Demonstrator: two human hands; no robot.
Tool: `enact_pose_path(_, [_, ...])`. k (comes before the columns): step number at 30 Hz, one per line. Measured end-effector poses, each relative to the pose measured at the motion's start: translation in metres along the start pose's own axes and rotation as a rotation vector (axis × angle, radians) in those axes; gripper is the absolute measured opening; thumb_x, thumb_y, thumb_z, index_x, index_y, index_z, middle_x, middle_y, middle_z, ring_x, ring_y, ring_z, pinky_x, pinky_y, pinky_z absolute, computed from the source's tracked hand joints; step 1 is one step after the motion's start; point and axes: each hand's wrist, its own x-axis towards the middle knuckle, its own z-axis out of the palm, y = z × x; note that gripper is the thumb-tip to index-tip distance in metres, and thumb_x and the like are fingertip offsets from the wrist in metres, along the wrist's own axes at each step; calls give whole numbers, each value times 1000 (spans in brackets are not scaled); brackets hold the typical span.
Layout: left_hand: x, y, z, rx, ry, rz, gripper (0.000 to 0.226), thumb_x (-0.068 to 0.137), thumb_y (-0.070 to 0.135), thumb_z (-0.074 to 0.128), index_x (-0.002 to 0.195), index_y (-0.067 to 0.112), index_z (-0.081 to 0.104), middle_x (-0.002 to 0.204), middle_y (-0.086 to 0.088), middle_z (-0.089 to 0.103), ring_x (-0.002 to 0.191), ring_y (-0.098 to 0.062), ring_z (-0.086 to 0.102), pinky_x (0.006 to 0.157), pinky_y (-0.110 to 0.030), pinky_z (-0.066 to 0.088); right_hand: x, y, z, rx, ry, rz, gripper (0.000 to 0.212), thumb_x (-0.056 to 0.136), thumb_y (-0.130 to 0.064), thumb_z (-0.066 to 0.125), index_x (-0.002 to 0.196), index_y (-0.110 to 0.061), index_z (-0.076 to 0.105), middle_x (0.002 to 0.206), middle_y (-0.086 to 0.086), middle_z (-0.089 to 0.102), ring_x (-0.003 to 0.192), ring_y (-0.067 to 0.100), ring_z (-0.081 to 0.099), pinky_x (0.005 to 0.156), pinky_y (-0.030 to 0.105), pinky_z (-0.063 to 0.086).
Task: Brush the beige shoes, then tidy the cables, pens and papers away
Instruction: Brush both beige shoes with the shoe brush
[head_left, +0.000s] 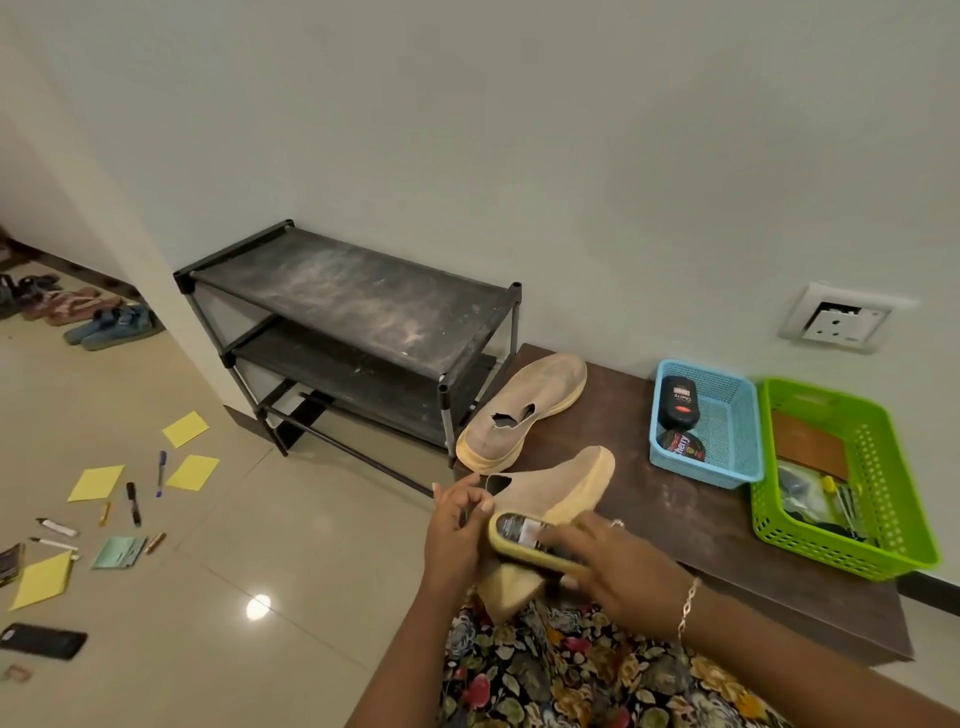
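The left hand (457, 525) has its fingers curled tight on the collar of a beige shoe (563, 486). The right hand (618, 566) has its fingers clamped over a yellow brush (519, 538), which lies against the shoe's side just beside the left fingertips. The second shoe (524, 410) rests on the bench (675, 514) just beyond the fingers, and the papers (96, 483) and pens (133, 503) lie on the floor well off to their left.

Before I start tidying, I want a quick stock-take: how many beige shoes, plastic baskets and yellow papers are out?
Beige shoes: 2
Plastic baskets: 2
Yellow papers: 4
Total: 8
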Motion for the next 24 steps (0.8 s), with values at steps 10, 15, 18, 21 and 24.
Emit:
enact_pose_path(10, [-4, -1, 7, -35, 39, -7, 19, 88, 0, 54, 74, 12, 59, 125, 7, 50, 143, -18, 9, 117, -42, 11, 6, 9, 3, 90, 71, 149, 42, 93, -30, 48, 132, -32, 35, 122, 2, 45, 110, 21, 50, 93, 32, 43])
enact_pose_path(15, [-3, 1, 7, 25, 3, 12, 21, 87, 0, 55, 72, 14, 58, 121, 4, 52, 138, -15, 19, 117, -42, 10, -1, 9, 0, 46, 16, 1, 43, 94, -33, 46, 135, -33, 34, 122, -1, 44, 106, 17, 48, 92, 31, 41])
enact_pose_path(18, [-2, 4, 7, 75, -8, 32, 20, 88, 4, 56, 72, 15, 56, 125, 8, 48, 142, -17, 9, 112, -34, 10, 26, 54, -17, 42, 77, 321, 44, 94, -28, 47, 135, -28, 33, 125, 10, 48, 113, 25, 51, 95, 33, 41])
enact_pose_path(21, [-3, 7, 10, 97, -28, 44, 22, 89, 4, 55, 70, 16, 53, 132, 3, 48, 143, -18, 6, 110, -32, 11, 35, 54, -11, 138, 126, 403, 42, 93, -26, 48, 133, -25, 35, 124, 11, 51, 113, 26, 51, 94, 32, 41])
enact_pose_path(24, [1, -1, 11, 95, -48, 74, 21, 88, 2, 56, 73, 16, 57, 133, 1, 50, 142, -22, 12, 108, -26, 7, 17, 10, 7, 280, 96, 152, 42, 92, -29, 48, 132, -26, 36, 124, 2, 50, 114, 18, 50, 93, 28, 41])
